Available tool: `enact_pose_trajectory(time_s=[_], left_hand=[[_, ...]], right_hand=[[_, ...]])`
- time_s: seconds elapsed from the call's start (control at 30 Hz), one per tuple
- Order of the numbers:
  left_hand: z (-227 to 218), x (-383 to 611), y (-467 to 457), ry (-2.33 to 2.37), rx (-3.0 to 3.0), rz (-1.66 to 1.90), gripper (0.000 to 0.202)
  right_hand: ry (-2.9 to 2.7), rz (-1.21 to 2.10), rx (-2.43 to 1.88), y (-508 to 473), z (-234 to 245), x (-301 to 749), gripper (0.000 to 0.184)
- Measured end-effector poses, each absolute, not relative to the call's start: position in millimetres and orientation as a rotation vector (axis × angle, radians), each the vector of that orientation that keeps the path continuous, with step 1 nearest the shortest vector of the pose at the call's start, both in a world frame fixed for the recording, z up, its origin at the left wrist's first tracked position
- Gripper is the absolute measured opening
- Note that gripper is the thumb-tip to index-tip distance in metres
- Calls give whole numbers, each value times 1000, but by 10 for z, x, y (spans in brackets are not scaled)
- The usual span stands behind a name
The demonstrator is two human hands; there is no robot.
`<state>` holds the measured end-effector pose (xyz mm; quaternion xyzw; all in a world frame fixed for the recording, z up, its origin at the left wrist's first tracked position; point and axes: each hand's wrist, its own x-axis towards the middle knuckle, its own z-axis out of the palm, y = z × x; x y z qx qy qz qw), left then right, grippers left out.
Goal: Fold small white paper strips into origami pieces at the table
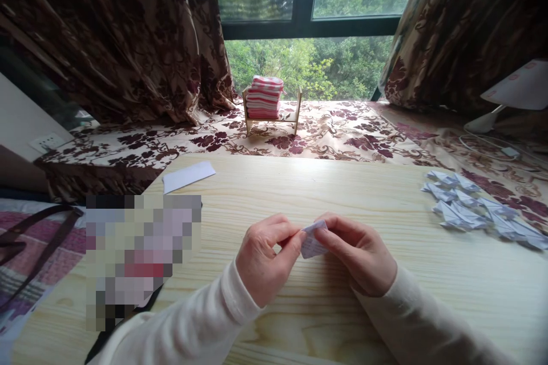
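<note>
A small folded piece of white paper (314, 245) with faint print is held up between my two hands, above the wooden table. My left hand (269, 254) pinches its left corner between thumb and forefinger. On the other side, my right hand (359, 248) grips the upper right part, thumb in front and fingers behind. The fingers of my right hand behind the paper are partly hidden. Over at the right side of the table lies a group of several folded white paper pieces (460, 205). A flat white paper strip (189, 176) rests near the far left edge.
The pale wooden table (274, 188) reaches a window ledge with a floral cloth (342, 131). A small wooden rack (296, 117) there holds folded pink-striped cloths (264, 98). A blurred-out object (145, 256) lies at the left. A white lamp (516, 86) stands at the right.
</note>
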<state>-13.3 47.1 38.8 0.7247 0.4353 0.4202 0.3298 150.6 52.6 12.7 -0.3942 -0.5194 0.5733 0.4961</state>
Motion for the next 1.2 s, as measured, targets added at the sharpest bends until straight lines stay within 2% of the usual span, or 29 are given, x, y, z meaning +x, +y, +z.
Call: enact_pose_trajectory(time_s=[0.17,0.37,0.6,0.8,1.2], left_hand=[[387,-131,522,1174,1419,977,19],[351,-109,572,1096,895,899,30],[402,-78,516,1151,1261,1077,12],[389,-63,483,1154,1284,1030,11],[383,-89,507,1133,1271,1010,16]], right_hand=[[-1369,1278,-942,544,89,1511,22],[-1438,1230,-961,568,116,1502,26],[-1518,1138,-1096,549,137,1489,21],[-1594,922,-1055,544,207,1482,19],[-1531,993,-1103,506,189,1435,26]])
